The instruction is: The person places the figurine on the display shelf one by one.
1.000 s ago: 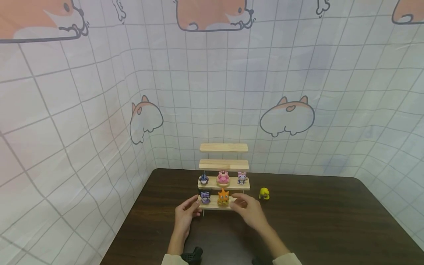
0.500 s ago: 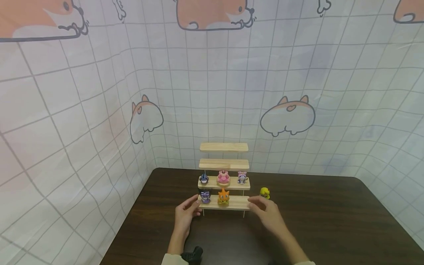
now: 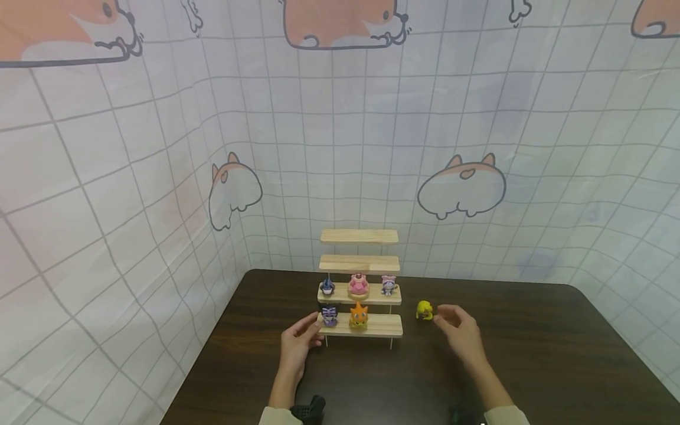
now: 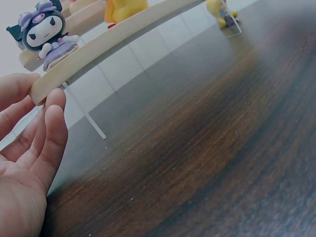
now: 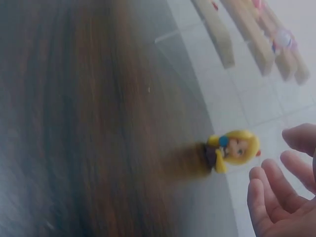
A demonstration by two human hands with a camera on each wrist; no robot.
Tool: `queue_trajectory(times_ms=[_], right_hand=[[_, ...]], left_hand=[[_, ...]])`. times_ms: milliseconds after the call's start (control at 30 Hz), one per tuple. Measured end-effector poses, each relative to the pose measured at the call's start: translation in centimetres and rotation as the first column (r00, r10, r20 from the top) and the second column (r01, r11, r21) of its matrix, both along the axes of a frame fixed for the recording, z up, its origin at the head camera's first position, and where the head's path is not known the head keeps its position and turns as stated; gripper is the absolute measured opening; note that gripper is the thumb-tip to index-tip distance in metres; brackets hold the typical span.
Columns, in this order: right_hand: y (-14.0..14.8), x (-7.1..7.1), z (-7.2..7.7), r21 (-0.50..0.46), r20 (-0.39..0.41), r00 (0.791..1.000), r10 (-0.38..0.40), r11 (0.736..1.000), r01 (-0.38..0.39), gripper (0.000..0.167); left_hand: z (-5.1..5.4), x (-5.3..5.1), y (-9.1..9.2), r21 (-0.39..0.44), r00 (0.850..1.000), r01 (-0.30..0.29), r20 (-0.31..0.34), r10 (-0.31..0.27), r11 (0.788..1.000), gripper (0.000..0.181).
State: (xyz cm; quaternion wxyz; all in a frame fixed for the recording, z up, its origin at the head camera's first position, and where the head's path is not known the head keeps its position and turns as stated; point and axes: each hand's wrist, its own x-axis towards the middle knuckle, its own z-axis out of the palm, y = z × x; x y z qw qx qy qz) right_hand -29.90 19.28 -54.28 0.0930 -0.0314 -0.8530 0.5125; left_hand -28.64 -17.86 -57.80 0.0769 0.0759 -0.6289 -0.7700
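My left hand [image 3: 297, 347] pinches the left end of the lowest plank of a tiered wooden display shelf [image 3: 383, 324]; the left wrist view shows thumb and fingers at the plank's end [image 4: 98, 50]. Close to those fingers stands a figurine with a purple bow [image 4: 47, 37]. An orange spiky-headed figurine [image 3: 358, 317] is mid-plank. On the table, right of the shelf, stands a yellow-haired figurine [image 3: 424, 310], its face visible in the right wrist view [image 5: 237, 147]. My right hand [image 3: 462, 335] is just right of it, fingers loosely bent, apart from it and holding nothing.
On the second plank [image 3: 373, 291] sit a blue figurine [image 3: 327, 287], a pink one [image 3: 358, 285] and a pale lilac one [image 3: 389, 286]. Two bare planks rise behind. Thin legs prop the front plank above the dark wooden table [image 3: 531, 348]. A patterned cloth [image 3: 372, 130] hangs behind.
My right hand has left the front plank beside the orange figurine and moved right, past the plank's end, to the far side of the yellow-haired figurine. My left hand stays put.
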Motion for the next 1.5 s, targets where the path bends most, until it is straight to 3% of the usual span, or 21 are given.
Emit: queue_trajectory(times_ms=[567, 1000, 1500], right_hand=[[0.4, -3.1, -1.9, -0.03, 0.061, 0.994, 0.094, 0.995, -0.093, 0.058], [0.3, -4.7, -2.3, -0.025, 0.089, 0.987, 0.132, 0.991, -0.13, 0.057], [0.1, -5.1, -2.5, 0.04, 0.092, 0.989, 0.119, 0.992, -0.123, 0.049]], left_hand=[[-0.2, -0.1, 0.0, -0.002, 1.0, -0.002, 0.007, 0.002, 1.0, 0.038], [-0.1, -0.1, 0.0, -0.027, 1.0, 0.003, 0.006, -0.003, 1.0, 0.039], [0.2, 0.2, 0.1, -0.034, 1.0, 0.006, 0.007, -0.006, 0.999, 0.04]])
